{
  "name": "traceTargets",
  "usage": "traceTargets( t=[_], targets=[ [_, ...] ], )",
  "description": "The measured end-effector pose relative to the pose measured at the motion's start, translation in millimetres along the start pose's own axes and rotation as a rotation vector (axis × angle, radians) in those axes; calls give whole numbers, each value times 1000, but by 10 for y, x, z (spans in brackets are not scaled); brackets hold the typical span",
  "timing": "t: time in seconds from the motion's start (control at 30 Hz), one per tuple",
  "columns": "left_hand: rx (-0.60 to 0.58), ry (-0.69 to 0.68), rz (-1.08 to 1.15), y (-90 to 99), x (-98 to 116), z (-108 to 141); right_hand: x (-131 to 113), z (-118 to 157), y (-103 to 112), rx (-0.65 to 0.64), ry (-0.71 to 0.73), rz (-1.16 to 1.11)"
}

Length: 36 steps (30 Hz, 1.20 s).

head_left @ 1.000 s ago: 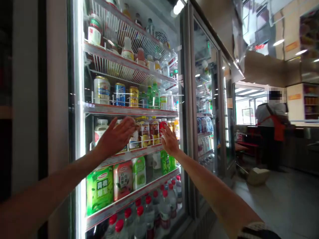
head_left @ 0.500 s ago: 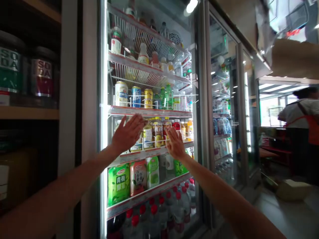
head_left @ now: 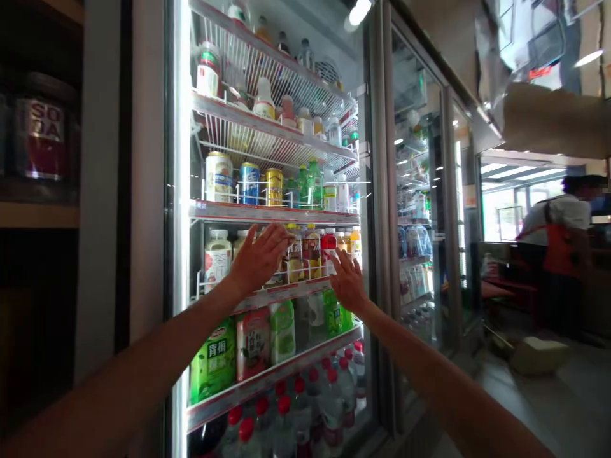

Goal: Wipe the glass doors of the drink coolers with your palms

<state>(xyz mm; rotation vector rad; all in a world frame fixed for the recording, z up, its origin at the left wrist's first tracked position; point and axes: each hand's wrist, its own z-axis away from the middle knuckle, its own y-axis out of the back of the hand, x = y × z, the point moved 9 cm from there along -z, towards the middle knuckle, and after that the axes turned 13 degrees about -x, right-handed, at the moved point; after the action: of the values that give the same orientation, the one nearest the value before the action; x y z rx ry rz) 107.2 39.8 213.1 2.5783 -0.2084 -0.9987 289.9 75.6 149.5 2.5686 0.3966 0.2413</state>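
Observation:
My left hand [head_left: 260, 257] is stretched out before the fourth shelf of a lit drinks fridge, fingers extended and holding nothing. Behind it stand a white-capped bottle with a pale label [head_left: 218, 257] and several yellow-capped bottles [head_left: 294, 254]. Fingers spread, my right hand [head_left: 348, 280] hangs in front of the same shelf, near a red-capped bottle [head_left: 328, 245]; it holds nothing. Whether either hand touches the glass or a bottle I cannot tell. Below are green cartons [head_left: 214, 362], a red carton [head_left: 253, 343] and a light green carton [head_left: 283, 331].
Cans [head_left: 219, 178] and green bottles [head_left: 314, 184] line the shelf above. Red-capped bottles [head_left: 300, 407] fill the bottom. A dark shelf with a SODA jar [head_left: 45, 130] stands left. More glass-door fridges [head_left: 420, 191] run right, where a person [head_left: 556, 235] stands beyond a pale box [head_left: 539, 355].
The view has swung slightly right, so the fridge sits further left. My right hand has shifted a little right and its fingers have spread. The person on the right has turned or leaned.

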Motion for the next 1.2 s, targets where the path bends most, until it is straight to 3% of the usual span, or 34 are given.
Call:
traceTargets(
  t=[0.07, 0.13, 0.2, 0.27, 0.37, 0.43, 0.5, 0.6, 0.67, 0.73, 0.87, 0.93, 1.03, 1.1, 1.13, 1.2],
  targets=[
    [0, -89, -6, -100, 215, 5, 17, 43, -34, -16, 8, 14],
    [-33, -280, -11, -247, 541, 24, 34, 81, -72, -38, 21, 28],
    [-55, -391, -17, -319, 697, -47, 100, 110, -93, -48, 15, 35],
    [-44, -316, -11, -264, 566, -288, 221, 126, -92, -42, -11, 34],
    [3, -83, 32, -100, 208, -729, 454, 138, -86, -29, -68, 39],
    [17, -7, 70, -97, 182, -905, 586, 158, -100, -36, -95, 52],
    [5, -50, 101, -228, 432, -948, 678, 206, -123, -49, -108, 70],
    [-52, -268, 125, -539, 1067, -855, 769, 316, -149, -85, -112, 101],
    [-85, -396, 134, -679, 1369, -842, 830, 383, -137, -119, -112, 123],
    [-72, -381, 142, -694, 1400, -983, 912, 423, -76, -144, -121, 143],
    [25, -199, 183, -595, 1220, -1322, 1100, 440, 143, -167, -179, 180],
    [41, -238, 208, -678, 1396, -1248, 1152, 450, 244, -180, -199, 194],
    [55, -412, 218, -935, 1886, -837, 1147, 486, 352, -209, -201, 208],
    [64, -505, 202, -1040, 2064, -592, 1093, 507, 404, -232, -178, 215],
    [68, -518, 194, -1034, 2040, -543, 1056, 509, 430, -239, -162, 218],
    [72, -433, 171, -894, 1738, -617, 974, 494, 491, -242, -135, 222]
  ],
)
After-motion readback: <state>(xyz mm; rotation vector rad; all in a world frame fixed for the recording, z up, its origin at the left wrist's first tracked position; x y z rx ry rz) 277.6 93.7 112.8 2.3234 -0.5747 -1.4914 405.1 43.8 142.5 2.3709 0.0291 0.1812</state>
